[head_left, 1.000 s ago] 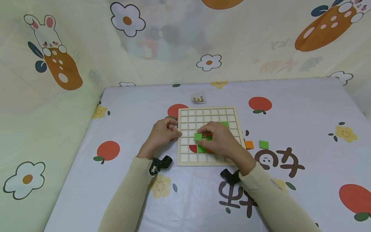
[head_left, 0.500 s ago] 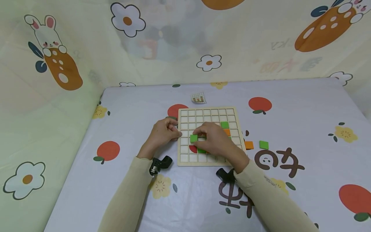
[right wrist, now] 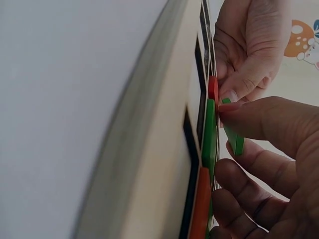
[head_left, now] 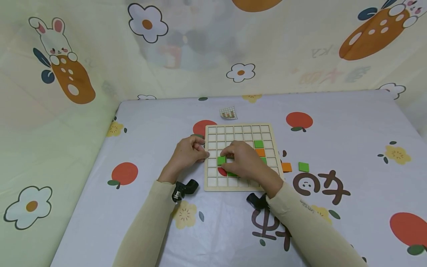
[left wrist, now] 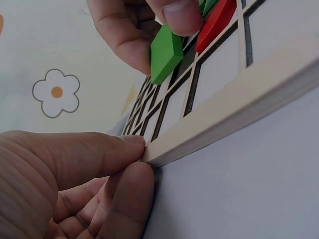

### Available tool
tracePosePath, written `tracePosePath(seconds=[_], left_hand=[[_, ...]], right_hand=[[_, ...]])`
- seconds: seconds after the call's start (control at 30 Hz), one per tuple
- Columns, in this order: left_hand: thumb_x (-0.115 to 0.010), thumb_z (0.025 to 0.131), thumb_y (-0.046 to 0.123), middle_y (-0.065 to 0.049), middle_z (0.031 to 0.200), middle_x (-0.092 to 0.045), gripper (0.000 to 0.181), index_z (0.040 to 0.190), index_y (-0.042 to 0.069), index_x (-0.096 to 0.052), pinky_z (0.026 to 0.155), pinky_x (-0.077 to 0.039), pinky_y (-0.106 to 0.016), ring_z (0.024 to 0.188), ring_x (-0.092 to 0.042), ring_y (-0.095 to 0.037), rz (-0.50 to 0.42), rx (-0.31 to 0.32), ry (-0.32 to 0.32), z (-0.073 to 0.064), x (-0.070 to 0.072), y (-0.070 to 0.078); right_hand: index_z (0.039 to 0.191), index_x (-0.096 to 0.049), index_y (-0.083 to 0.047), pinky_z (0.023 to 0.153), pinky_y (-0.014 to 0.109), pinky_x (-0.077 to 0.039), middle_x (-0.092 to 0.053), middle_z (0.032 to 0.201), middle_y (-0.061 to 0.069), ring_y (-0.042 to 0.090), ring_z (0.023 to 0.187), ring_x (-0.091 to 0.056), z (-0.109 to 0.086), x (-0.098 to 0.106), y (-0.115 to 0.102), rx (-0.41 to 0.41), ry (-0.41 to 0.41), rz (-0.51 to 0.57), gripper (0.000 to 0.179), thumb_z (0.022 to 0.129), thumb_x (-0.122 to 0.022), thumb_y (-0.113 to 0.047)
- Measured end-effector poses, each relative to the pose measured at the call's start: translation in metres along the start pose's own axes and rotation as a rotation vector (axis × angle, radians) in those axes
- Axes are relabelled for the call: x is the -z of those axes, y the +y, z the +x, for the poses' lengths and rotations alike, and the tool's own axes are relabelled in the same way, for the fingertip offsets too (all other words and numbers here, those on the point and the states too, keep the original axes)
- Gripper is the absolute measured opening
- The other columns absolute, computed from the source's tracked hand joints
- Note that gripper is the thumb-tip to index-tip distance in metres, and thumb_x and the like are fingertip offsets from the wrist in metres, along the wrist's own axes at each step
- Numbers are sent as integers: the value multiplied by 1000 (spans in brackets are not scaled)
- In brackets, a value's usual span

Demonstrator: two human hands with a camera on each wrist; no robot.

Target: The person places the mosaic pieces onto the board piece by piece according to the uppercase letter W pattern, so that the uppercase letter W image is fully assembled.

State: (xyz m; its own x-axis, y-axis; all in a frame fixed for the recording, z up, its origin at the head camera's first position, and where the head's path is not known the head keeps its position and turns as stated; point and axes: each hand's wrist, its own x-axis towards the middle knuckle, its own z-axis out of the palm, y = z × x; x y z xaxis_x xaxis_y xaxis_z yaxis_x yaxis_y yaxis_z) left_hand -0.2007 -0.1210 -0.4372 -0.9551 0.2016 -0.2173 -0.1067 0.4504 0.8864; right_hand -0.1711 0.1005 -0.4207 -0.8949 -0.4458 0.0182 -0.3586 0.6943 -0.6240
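A light wooden grid board (head_left: 240, 188) lies on the table. At its left edge my left hand (head_left: 186, 152) pinches the frame, thumb (left wrist: 99, 154) above and index finger below. Over the board's left part, my right hand (head_left: 247, 161) holds a green square tile (head_left: 221, 161) between thumb and fingers; in the left wrist view the tile (left wrist: 166, 55) is tilted above the cells. Just nearer sits a red rounded piece (head_left: 222, 171), beside a green tile (head_left: 231, 174) partly under the hand. Further right are a green tile (head_left: 258, 144) and an orange tile (head_left: 260, 152); the hand hides other cells.
Right of the board lie a loose orange tile (head_left: 286, 167) and a loose green tile (head_left: 303, 167). A small curled card with a printed grid (head_left: 228, 112) lies behind the board. Patterned cloth covers table and walls.
My right hand has moved a little left and nearer with the green tile, uncovering the orange tile on the board. The left hand stays at the board's edge.
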Motion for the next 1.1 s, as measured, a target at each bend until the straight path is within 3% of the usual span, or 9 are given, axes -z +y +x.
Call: tracePosePath(seconds=[1.1], left_hand=[[-79,90,6,-7,86,-70,39,125,1,-64,66,-53,-25,68,-67,-16,-8,5,4,0,0,1]], right_hand=[[109,-81,-6,85,39,-51,-72,103,8,22,92,-61,2,1,-1,6,-28,-39,27,84,-83,-18]])
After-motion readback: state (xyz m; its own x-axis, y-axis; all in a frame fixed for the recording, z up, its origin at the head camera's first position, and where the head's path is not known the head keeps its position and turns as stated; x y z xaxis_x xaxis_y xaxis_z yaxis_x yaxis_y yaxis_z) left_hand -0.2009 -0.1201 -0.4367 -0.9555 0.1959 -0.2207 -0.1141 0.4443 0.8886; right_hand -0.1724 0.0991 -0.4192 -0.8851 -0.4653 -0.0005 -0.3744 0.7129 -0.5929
